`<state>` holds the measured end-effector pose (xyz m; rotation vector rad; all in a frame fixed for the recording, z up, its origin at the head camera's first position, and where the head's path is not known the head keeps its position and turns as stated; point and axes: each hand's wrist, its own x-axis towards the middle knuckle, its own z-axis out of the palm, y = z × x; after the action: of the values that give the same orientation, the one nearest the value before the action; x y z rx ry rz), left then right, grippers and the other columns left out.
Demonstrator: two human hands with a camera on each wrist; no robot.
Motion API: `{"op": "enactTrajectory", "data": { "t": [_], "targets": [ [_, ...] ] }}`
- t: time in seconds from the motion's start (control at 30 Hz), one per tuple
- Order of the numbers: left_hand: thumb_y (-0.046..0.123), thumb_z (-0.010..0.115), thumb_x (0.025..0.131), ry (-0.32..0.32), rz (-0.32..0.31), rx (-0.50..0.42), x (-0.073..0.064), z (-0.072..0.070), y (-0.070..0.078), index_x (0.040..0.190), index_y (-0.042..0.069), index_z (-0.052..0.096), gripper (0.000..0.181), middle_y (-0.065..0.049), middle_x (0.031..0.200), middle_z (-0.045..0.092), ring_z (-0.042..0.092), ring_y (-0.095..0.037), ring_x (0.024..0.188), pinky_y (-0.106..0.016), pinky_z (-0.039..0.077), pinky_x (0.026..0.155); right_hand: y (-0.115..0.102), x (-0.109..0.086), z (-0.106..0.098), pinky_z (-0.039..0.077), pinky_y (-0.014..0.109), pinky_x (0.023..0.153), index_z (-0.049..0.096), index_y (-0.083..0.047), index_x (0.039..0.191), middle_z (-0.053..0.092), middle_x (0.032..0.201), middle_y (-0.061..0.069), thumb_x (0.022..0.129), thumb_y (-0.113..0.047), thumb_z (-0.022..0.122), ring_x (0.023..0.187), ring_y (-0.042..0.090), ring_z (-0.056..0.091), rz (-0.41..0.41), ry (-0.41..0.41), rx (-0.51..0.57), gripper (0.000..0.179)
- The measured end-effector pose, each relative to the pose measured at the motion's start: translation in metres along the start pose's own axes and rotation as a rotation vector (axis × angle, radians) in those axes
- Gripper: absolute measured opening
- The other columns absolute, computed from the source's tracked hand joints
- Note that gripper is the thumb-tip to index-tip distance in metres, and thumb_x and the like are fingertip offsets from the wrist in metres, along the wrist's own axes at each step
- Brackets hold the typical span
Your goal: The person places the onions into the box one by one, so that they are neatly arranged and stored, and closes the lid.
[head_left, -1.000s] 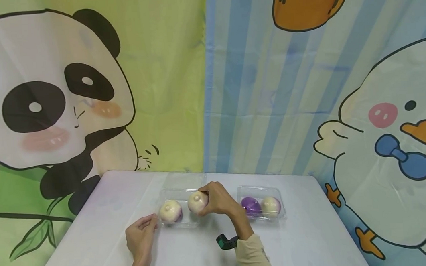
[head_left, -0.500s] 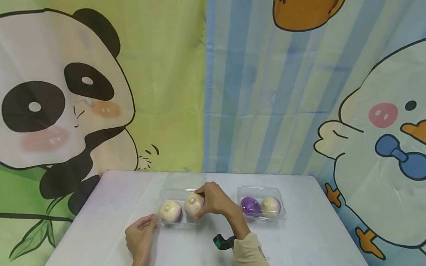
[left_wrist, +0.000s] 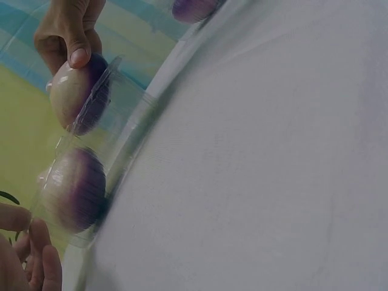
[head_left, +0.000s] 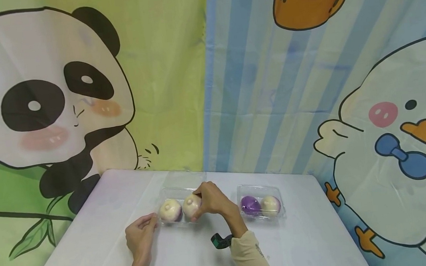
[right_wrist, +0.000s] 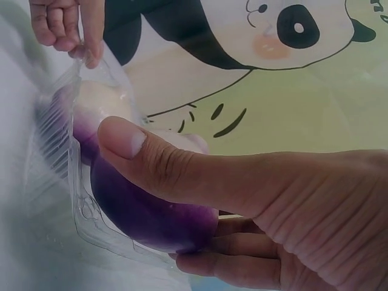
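My right hand [head_left: 214, 199] holds a glossy white-and-purple, turnip-like vegetable [head_left: 191, 205] with a small nub, thumb on the near side and fingers on the far side. It is partly inside the right half of a clear plastic clamshell box [head_left: 173, 190], beside a similar vegetable [head_left: 170, 210] in the left half. In the right wrist view, the thumb lies across the purple side [right_wrist: 151, 212]. My left hand [head_left: 140, 235] pinches the box's left edge between thumb and fingers, as the right wrist view shows. Whether the held vegetable touches the box floor cannot be seen.
The box's transparent lid [head_left: 184, 178] lies folded back behind it. To the right stands a second clear box [head_left: 259, 189] with a purple vegetable [head_left: 251, 205] and a whitish one [head_left: 270, 206]. Both boxes are on a white table [head_left: 305, 236] before cartoon-printed curtains [head_left: 171, 91].
My right hand has carried the vegetable left and slightly down, closer to the one on the left in the box. My left hand has stayed at the box edge.
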<state>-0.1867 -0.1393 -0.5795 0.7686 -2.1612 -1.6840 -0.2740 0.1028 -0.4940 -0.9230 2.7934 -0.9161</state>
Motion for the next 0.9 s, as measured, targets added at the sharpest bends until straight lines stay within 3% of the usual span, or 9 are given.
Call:
{"op": "enactTrajectory", "data": {
  "t": [0.13, 0.37, 0.57, 0.8, 0.9],
  "targets": [
    [0.017, 0.076, 0.1, -0.001, -0.003, 0.003, 0.0, 0.001, 0.001, 0.116, 0.002, 0.079, 0.023, -0.009, 0.095, 0.085, 0.076, -0.01, 0.071, -0.013, 0.059, 0.06, -0.002, 0.002, 0.001, 0.049, 0.014, 0.064, 0.086, -0.006, 0.098, 0.078, 0.079, -0.004, 0.053, -0.03, 0.113, 0.067, 0.001, 0.05, 0.002, -0.012, -0.027, 0.058],
    [0.019, 0.076, 0.101, 0.002, -0.009, 0.014, -0.002, -0.001, 0.003, 0.115, 0.003, 0.08, 0.022, -0.008, 0.093, 0.085, 0.077, -0.013, 0.072, -0.013, 0.058, 0.06, -0.007, 0.006, 0.002, 0.041, 0.014, 0.06, 0.08, -0.012, 0.073, 0.065, 0.065, -0.01, 0.054, -0.033, 0.112, 0.064, 0.002, 0.043, -0.03, -0.049, -0.097, 0.043],
    [0.019, 0.074, 0.102, -0.004, -0.003, 0.018, -0.002, -0.002, 0.003, 0.116, 0.002, 0.079, 0.022, -0.008, 0.093, 0.085, 0.077, -0.012, 0.072, -0.013, 0.058, 0.061, -0.009, 0.01, 0.003, 0.045, 0.012, 0.06, 0.086, -0.013, 0.081, 0.079, 0.074, -0.006, 0.052, -0.036, 0.112, 0.065, 0.0, 0.047, -0.017, -0.074, -0.124, 0.045],
    [0.019, 0.075, 0.102, 0.003, 0.002, 0.018, -0.001, 0.001, 0.003, 0.115, 0.003, 0.079, 0.022, -0.006, 0.091, 0.085, 0.075, -0.009, 0.07, -0.013, 0.058, 0.061, -0.012, 0.014, 0.001, 0.027, 0.015, 0.048, 0.073, -0.015, 0.06, 0.045, 0.053, -0.015, 0.056, -0.035, 0.111, 0.057, 0.002, 0.031, -0.036, -0.12, -0.144, 0.043],
    [0.019, 0.076, 0.101, 0.008, 0.002, 0.008, -0.002, 0.001, 0.003, 0.115, 0.003, 0.08, 0.022, -0.004, 0.09, 0.085, 0.075, -0.01, 0.07, -0.013, 0.057, 0.061, -0.012, 0.015, 0.002, 0.025, 0.014, 0.046, 0.071, -0.015, 0.058, 0.04, 0.052, -0.017, 0.057, -0.035, 0.111, 0.056, 0.001, 0.03, -0.034, -0.139, -0.152, 0.045]
  ]
}}
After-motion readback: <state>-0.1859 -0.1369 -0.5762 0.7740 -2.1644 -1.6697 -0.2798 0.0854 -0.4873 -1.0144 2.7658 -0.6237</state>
